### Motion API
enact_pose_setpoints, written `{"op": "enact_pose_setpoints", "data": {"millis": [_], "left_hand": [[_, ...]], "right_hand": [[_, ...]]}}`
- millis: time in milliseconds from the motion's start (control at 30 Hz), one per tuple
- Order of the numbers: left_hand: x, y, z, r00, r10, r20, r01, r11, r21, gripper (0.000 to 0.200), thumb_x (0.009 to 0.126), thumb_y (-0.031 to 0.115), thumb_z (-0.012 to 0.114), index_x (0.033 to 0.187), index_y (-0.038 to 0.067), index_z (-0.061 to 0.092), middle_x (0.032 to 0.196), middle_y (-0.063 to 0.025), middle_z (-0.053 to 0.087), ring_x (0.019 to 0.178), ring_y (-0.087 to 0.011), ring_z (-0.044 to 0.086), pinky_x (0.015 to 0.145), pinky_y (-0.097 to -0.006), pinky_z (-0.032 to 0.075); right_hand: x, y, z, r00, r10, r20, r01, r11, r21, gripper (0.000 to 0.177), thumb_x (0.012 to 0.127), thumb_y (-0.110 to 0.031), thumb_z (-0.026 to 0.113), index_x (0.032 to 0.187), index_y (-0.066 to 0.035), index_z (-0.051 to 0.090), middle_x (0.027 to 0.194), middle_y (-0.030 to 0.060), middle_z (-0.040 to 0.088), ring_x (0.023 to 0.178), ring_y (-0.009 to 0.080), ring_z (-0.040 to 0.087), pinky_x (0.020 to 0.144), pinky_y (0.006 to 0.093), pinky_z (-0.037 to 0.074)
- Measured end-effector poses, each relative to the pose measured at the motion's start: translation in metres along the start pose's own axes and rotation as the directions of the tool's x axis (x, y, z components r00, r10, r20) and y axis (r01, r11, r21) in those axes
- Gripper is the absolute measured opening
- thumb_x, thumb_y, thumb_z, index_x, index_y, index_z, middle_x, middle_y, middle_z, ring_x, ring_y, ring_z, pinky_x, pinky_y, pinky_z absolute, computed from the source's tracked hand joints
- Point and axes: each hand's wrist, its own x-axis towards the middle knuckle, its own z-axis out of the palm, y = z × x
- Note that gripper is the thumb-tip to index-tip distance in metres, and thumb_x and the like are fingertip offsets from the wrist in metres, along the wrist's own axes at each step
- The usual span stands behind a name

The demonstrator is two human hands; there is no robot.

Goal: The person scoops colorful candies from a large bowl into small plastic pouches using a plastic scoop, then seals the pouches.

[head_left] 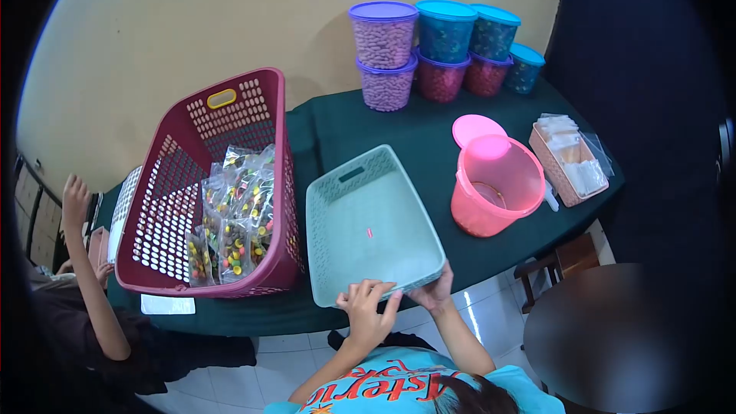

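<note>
A pale green plastic basket tray lies tilted toward me at the table's front edge. One small pinkish-red piece shows on its floor. My left hand is on the near rim, fingers bent over the edge. At the near right corner my right hand grips the tray's side from outside, with part of its fingers hidden beneath. To the right stands an open pink bucket, its pink lid behind it. Left of the tray, a maroon laundry basket contains several clear packets of colourful candy.
Lidded tubs stand stacked at the back. A pink box of clear plastic bags is at the right edge of the dark green tablecloth. Another person's raised hand is at the left. A round stool stands lower right.
</note>
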Motion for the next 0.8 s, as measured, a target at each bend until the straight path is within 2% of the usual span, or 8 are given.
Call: {"op": "enact_pose_setpoints", "data": {"millis": [200, 267, 333, 400, 533, 567, 700, 800], "left_hand": [[-0.014, -0.027, 0.046, 1.000, -0.011, 0.017, 0.010, 0.997, 0.080, 0.015, 0.072, 0.026, 0.063, 0.080, 0.014, 0.063, 0.079, 0.0005, 0.052, 0.080, -0.0164, 0.044, 0.075, -0.0362, 0.021], [-0.018, -0.041, 0.062, 1.000, -0.012, 0.012, 0.011, 0.997, 0.076, 0.015, 0.073, 0.028, 0.061, 0.079, 0.015, 0.063, 0.080, 0.0018, 0.053, 0.079, -0.0165, 0.044, 0.073, -0.0377, 0.021], [-0.019, -0.047, 0.071, 0.999, -0.019, 0.032, 0.016, 0.996, 0.090, 0.016, 0.074, 0.029, 0.061, 0.080, 0.015, 0.063, 0.081, 0.0014, 0.053, 0.079, -0.0171, 0.044, 0.073, -0.0381, 0.022], [-0.018, -0.052, 0.082, 0.998, -0.010, 0.069, 0.004, 0.996, 0.088, 0.016, 0.074, 0.030, 0.061, 0.080, 0.015, 0.063, 0.082, 0.0011, 0.053, 0.080, -0.0173, 0.045, 0.073, -0.0386, 0.022], [-0.014, -0.054, 0.100, 0.998, 0.037, 0.050, -0.044, 0.988, 0.149, 0.015, 0.074, 0.030, 0.060, 0.078, 0.015, 0.063, 0.080, 0.0008, 0.054, 0.080, -0.0173, 0.046, 0.072, -0.0386, 0.023], [-0.012, -0.054, 0.104, 0.998, 0.055, 0.013, -0.057, 0.985, 0.162, 0.015, 0.073, 0.030, 0.061, 0.076, 0.015, 0.062, 0.079, 0.0009, 0.054, 0.079, -0.0174, 0.046, 0.072, -0.0386, 0.023], [-0.002, -0.051, 0.112, 0.998, 0.048, -0.051, -0.036, 0.974, 0.223, 0.018, 0.069, 0.030, 0.062, 0.072, 0.012, 0.059, 0.077, -0.0006, 0.052, 0.079, -0.0201, 0.045, 0.074, -0.0396, 0.023], [0.005, -0.049, 0.111, 1.000, 0.011, -0.024, -0.005, 0.971, 0.241, 0.019, 0.069, 0.030, 0.062, 0.071, 0.011, 0.058, 0.077, -0.0014, 0.051, 0.080, -0.0210, 0.045, 0.077, -0.0410, 0.024]], "right_hand": [[0.006, 0.002, -0.037, 1.000, 0.009, -0.005, -0.009, 1.000, 0.027, 0.060, 0.083, -0.053, 0.031, 0.123, -0.010, 0.039, 0.120, 0.0110, 0.044, 0.108, 0.0288, 0.044, 0.089, 0.0468, 0.036], [0.002, -0.005, -0.043, 0.937, 0.008, -0.349, -0.099, 0.965, -0.245, 0.060, 0.083, -0.053, 0.033, 0.125, -0.010, 0.036, 0.122, 0.0111, 0.042, 0.109, 0.0291, 0.042, 0.090, 0.0473, 0.035], [-0.006, -0.010, -0.061, 0.927, 0.014, -0.374, -0.135, 0.945, -0.299, 0.061, 0.083, -0.053, 0.036, 0.125, -0.010, 0.034, 0.123, 0.0134, 0.039, 0.109, 0.0287, 0.042, 0.089, 0.0456, 0.036], [-0.017, -0.014, -0.077, 0.872, -0.001, -0.489, -0.252, 0.855, -0.452, 0.058, 0.084, -0.050, 0.035, 0.124, -0.008, 0.034, 0.124, 0.0163, 0.038, 0.109, 0.0281, 0.042, 0.087, 0.0436, 0.038], [-0.062, -0.018, -0.087, 0.901, -0.086, -0.425, -0.232, 0.733, -0.639, 0.041, 0.087, -0.031, 0.041, 0.118, -0.003, 0.039, 0.112, 0.0142, 0.050, 0.099, 0.0228, 0.051, 0.085, 0.0377, 0.041], [-0.074, -0.018, -0.092, 0.890, -0.103, -0.443, -0.236, 0.728, -0.644, 0.033, 0.087, -0.024, 0.043, 0.113, -0.004, 0.043, 0.106, 0.0121, 0.054, 0.094, 0.0211, 0.053, 0.083, 0.0355, 0.041], [-0.124, -0.017, -0.126, 0.847, -0.124, -0.517, -0.290, 0.706, -0.646, 0.031, 0.086, -0.028, 0.043, 0.109, -0.006, 0.046, 0.104, 0.0097, 0.056, 0.092, 0.0188, 0.054, 0.081, 0.0330, 0.041], [-0.158, -0.020, -0.146, 0.786, -0.148, -0.601, -0.305, 0.752, -0.584, 0.028, 0.086, -0.026, 0.042, 0.106, -0.007, 0.047, 0.103, 0.0099, 0.056, 0.090, 0.0182, 0.054, 0.079, 0.0319, 0.042]]}}
